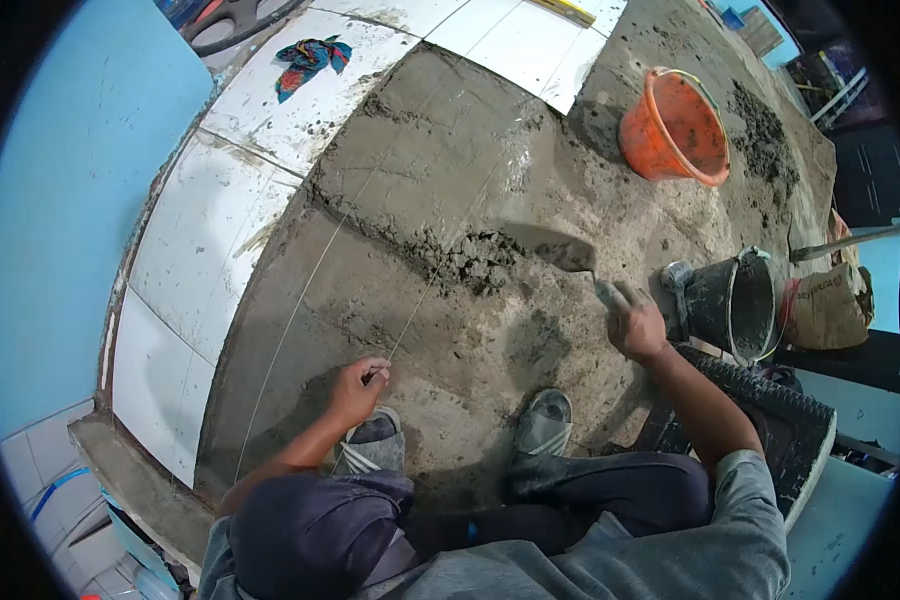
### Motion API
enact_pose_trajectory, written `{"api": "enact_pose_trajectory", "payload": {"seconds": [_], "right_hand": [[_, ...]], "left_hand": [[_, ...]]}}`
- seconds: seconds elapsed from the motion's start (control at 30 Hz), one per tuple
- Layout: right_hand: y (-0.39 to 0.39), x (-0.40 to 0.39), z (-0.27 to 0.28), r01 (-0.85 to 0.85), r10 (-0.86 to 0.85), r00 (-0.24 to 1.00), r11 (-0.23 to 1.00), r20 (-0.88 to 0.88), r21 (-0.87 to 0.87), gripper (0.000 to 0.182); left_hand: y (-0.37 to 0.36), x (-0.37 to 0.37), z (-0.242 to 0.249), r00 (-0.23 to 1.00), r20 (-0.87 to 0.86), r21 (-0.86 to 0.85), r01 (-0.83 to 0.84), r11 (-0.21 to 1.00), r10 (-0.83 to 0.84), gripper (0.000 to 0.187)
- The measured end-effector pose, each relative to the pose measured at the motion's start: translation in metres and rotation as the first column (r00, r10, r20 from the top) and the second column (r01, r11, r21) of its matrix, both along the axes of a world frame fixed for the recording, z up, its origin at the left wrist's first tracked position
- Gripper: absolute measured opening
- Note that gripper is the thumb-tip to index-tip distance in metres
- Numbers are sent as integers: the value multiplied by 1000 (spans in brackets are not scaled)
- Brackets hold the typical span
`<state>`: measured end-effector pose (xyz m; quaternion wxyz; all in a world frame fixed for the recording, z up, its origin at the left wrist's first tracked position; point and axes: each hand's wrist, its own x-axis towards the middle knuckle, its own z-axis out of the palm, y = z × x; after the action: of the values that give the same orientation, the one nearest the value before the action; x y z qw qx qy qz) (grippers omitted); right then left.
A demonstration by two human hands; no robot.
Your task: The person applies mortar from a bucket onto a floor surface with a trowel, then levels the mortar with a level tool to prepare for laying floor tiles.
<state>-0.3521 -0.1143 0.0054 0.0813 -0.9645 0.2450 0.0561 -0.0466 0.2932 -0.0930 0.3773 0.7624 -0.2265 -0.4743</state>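
My right hand [635, 322] is closed around the handle of a trowel [560, 248], whose blade lies at a heap of crumbly wet mortar [475, 262]. In front of my left foot, my left hand [360, 388] is closed, its fingertips pinching a thin string [420, 300] that stretches away over the mortar. A second string [305, 290] runs roughly alongside, further left. Beyond the heap spreads a smoothed grey mortar bed [440, 140], with a raised, rough near edge.
White tiles [205, 220] border the mortar on the left and far side. A patterned rag [310, 62] lies on them. To the right stand an orange bucket [675, 128], a black bucket [735, 305] and a paper sack [830, 305]. A black crate [760, 420] is beside my right arm.
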Motion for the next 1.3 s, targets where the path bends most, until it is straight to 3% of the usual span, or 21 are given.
{"api": "enact_pose_trajectory", "payload": {"seconds": [0.1, 0.23, 0.27, 0.4, 0.5, 0.7, 0.73, 0.83, 0.9, 1.03, 1.1, 1.17, 1.23, 1.3], "right_hand": [[-4, -4, 24, 162, -183, 982, 946, 50, 281, 49], [-31, -21, 23, 136, -86, 987, 894, -135, 427, 48], [-37, -17, 17, 184, -55, 963, 848, -264, 497, 48], [-7, 64, -12, 97, 14, 974, 876, -225, 472, 50], [1, 92, -50, -79, 191, 964, 869, -183, 489, 52], [-2, 67, -43, -106, 146, 989, 696, 5, 710, 51], [0, 58, -41, -28, 49, 999, 656, -6, 754, 54], [-3, 48, -4, 242, -20, 953, 652, -303, 719, 52], [-10, 39, 12, 218, -48, 968, 649, -247, 729, 50], [-26, 71, 49, 248, -197, 967, 609, -159, 754, 50], [-36, 104, 65, 168, -187, 981, 708, -48, 686, 48], [-38, 154, 87, 170, -234, 972, 754, 18, 634, 43], [-56, 189, 59, -74, -63, 948, 910, 311, 408, 44], [-54, 233, 38, -109, 36, 905, 983, 425, 147, 38]], "left_hand": [[1, -2, -5, 1000, 23, 14, -4, 1000, 4, 28], [2, 1, 7, 999, 4, 2, -33, 999, 33, 28], [2, 1, 11, 999, 10, 6, -32, 999, 32, 28], [10, -5, -3, 999, 33, 14, -44, 999, 43, 27], [7, -2, -2, 1000, 3, 40, -27, 999, 27, 29], [5, -1, 10, 998, 44, -10, -38, 999, 38, 30], [9, -2, 9, 998, 30, -15, -53, 998, 53, 30], [14, 0, 3, 996, -8, -13, -87, 996, 87, 29], [12, 2, 3, 995, -34, 19, -95, 995, 96, 28], [-3, 28, 20, 948, 303, -70, -75, 995, 93, 26], [-7, 58, 20, 849, 496, -181, -106, 978, 184, 25], [-12, 90, 26, 593, 790, -121, -98, 988, 156, 29], [-12, 114, 24, 564, 817, -44, -144, 989, 119, 36], [-2, 123, 12, 611, 789, 44, -162, 986, 65, 44]]}}
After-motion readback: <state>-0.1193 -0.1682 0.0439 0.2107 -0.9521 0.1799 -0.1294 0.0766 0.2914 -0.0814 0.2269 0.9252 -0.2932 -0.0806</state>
